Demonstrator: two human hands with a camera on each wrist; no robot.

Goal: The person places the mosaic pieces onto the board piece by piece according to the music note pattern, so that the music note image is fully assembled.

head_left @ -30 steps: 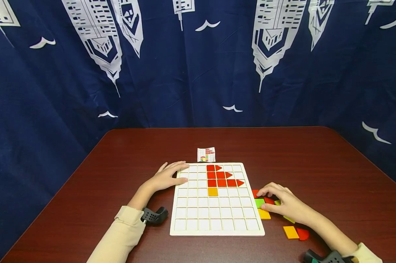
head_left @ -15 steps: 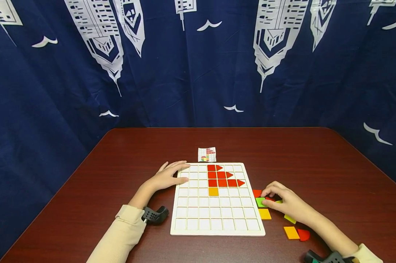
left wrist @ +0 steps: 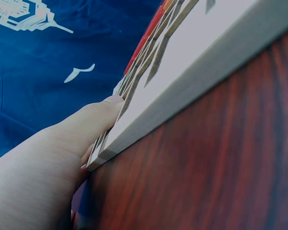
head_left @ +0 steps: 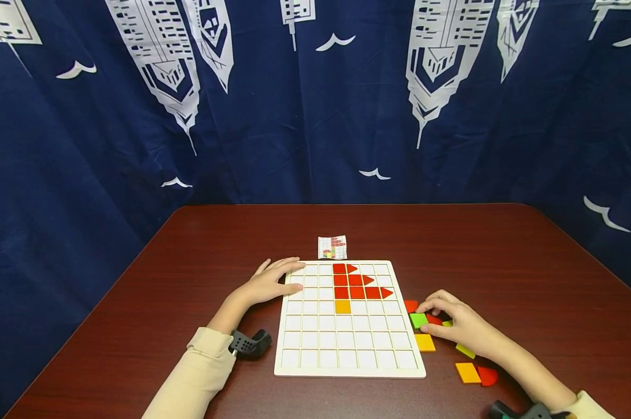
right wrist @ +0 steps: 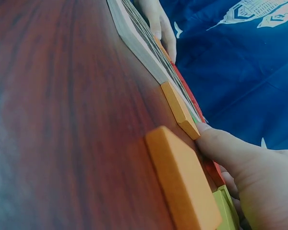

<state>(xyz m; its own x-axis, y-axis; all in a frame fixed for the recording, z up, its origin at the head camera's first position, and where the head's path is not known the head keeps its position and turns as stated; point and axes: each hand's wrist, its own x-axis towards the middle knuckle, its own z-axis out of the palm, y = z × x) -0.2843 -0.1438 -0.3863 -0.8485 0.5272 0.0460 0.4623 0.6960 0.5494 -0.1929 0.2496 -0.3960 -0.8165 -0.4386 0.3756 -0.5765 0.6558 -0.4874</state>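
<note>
Right hand: closed narrow, thumb and forefinger pinching the green tile just off the board's right edge. Left hand: spread wide, thumb resting on the grid board at its far left corner. Board cells: red tiles fill part of the top three rows, each run ending in a triangle; one orange tile sits below. Right wrist view shows the thick side of a loose orange tile; only the head view shows the picture card beyond the board. Reddish-brown worktop; blue printed cloth behind.
</note>
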